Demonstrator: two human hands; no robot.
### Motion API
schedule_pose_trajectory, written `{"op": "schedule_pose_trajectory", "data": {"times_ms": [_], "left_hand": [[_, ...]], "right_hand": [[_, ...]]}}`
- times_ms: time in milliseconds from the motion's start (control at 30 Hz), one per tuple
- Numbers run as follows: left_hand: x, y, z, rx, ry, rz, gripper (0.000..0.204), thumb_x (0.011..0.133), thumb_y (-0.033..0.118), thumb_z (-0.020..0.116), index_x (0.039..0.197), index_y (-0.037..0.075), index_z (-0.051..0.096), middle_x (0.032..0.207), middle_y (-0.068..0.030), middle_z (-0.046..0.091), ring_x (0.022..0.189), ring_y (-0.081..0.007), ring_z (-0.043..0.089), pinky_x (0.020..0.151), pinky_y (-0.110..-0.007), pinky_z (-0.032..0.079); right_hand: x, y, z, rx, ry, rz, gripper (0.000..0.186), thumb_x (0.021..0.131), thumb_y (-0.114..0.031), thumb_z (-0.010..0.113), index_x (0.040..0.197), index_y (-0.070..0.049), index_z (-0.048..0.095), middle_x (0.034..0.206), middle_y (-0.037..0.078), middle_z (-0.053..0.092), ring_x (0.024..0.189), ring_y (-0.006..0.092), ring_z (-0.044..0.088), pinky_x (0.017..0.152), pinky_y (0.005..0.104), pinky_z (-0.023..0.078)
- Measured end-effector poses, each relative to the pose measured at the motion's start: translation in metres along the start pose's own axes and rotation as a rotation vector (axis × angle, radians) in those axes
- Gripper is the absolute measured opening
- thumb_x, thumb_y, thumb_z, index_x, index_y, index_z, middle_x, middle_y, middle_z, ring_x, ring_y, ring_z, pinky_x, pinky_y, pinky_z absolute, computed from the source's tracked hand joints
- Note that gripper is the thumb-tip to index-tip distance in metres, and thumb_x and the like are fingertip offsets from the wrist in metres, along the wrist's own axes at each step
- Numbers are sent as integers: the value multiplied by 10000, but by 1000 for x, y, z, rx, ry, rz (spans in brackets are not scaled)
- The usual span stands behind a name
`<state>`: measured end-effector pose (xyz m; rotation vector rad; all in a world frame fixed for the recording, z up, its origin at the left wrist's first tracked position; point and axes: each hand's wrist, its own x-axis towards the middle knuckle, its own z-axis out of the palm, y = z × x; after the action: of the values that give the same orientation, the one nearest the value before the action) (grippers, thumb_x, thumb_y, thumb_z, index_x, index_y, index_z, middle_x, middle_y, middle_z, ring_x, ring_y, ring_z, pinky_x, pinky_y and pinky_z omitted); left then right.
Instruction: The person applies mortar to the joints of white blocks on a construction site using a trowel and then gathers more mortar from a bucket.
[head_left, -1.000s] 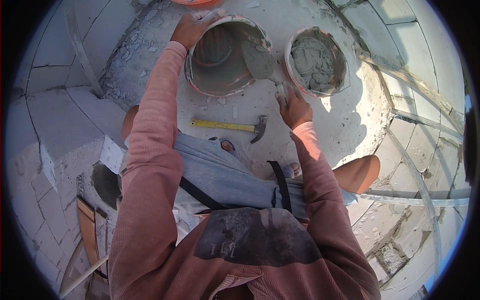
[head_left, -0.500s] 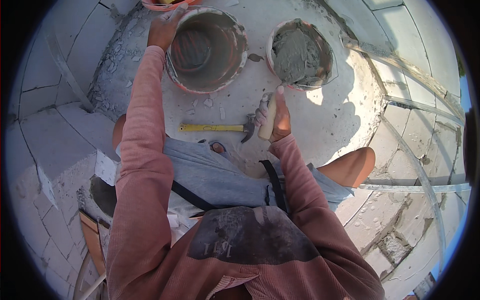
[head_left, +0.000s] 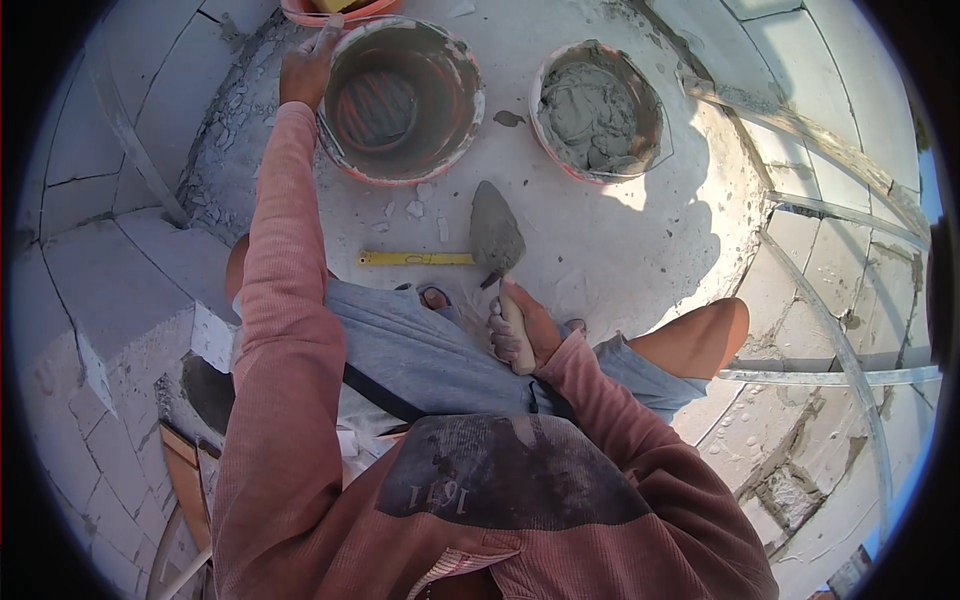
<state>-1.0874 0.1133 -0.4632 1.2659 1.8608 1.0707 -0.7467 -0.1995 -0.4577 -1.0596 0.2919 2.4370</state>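
Note:
My left hand (head_left: 308, 76) grips the left rim of a mortar-smeared bucket (head_left: 450, 110), which is nearly bare inside apart from grey residue. In my right hand (head_left: 535, 325) is the pale handle of a trowel (head_left: 497, 232). Its pointed blade, coated with grey mortar, is held over the floor between the bucket and my lap. Right of that bucket stands a second bucket (head_left: 652, 125) holding wet grey mortar (head_left: 590, 112). A hammer (head_left: 415, 258) with a yellow handle lies on the floor; the trowel hides its head.
Another orange-red container (head_left: 300, 14) with something yellow in it sits at the far edge. Pale block walls (head_left: 820, 260) curve around me, with metal strips (head_left: 830, 375) and a wooden batten (head_left: 820, 140) on the right. Rubble chips (head_left: 225, 125) lie along the left wall base.
My right hand has drawn the trowel back from the mortar bucket toward my lap, so its blade now shows. The bucket at my left hand has shifted slightly left.

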Motion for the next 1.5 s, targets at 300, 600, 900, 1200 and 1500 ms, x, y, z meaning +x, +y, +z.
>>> {"op": "schedule_pose_trajectory", "data": {"times_ms": [300, 600, 900, 1200, 1500], "left_hand": [[-6, 6, 2, 44, -10, -9, 697, 885, 646, 572, 1056, -11, 732, 916, -185, 728, 870, -264, 681, 846, -373, 487], [-19, 31, 14, -36, -171, 9, 671, 876, 627, 615, 1026, -13, 752, 894, -102, 722, 813, -175, 649, 789, -320, 501], [-23, 36, 13, -39, -241, 75, 654, 894, 613, 608, 1020, -15, 744, 882, -59, 712, 812, -148, 631, 794, -298, 488], [-28, 45, 18, 32, -331, -22, 697, 876, 654, 593, 1023, -12, 736, 913, -94, 715, 835, -178, 644, 825, -323, 485], [-28, 37, 21, 136, -217, 138, 700, 884, 643, 579, 1044, -24, 715, 924, -165, 714, 829, -276, 655, 862, -364, 482]], "right_hand": [[-30, -48, 57, -1246, 500, -408, 477, 962, -452, 585, 1124, -4, 602, 857, 150, 654, 764, 263, 671, 677, 365, 520], [56, -153, 120, -1954, 453, -845, 390, 918, -275, 561, 1099, 71, 572, 1096, 297, 609, 1019, 470, 615, 885, 507, 514], [81, -72, 172, -2470, 450, -1059, 259, 893, -105, 562, 1095, 53, 600, 1027, 188, 589, 753, 340, 704, 648, 418, 590], [45, -128, 129, -2599, 447, -737, 322, 883, -114, 554, 1195, -52, 598, 1129, 155, 587, 815, 355, 714, 691, 462, 585], [53, -120, 95, -2552, 447, -715, 407, 903, -147, 541, 1307, -104, 529, 1196, 149, 578, 806, 369, 707, 703, 513, 568]]}}
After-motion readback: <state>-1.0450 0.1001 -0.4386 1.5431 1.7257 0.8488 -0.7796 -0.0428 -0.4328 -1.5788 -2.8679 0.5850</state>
